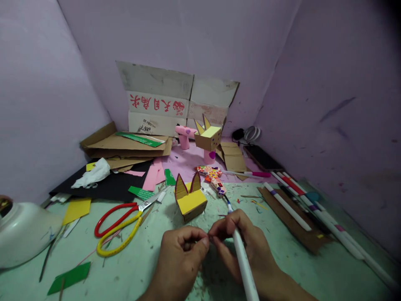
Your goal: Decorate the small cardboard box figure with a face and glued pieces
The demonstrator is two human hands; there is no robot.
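Note:
My left hand is closed in a pinch at the front middle of the table, and what its fingertips hold is too small to make out. Almost touching it are the fingertips of my right hand, also pinched. A white marker with a dark tip and bluish collar lies in the grip of that hand, tip pointing away from me. Just beyond both hands stands a small yellow-topped cardboard box with two pointed, dark-edged ears. A flower-patterned glue gun lies behind the marker's tip.
Scissors with red and yellow handles lie to the left. Another eared box sits on a pink stand behind. Several markers and a phone are at right. Cardboard and paper scraps lie at the back left.

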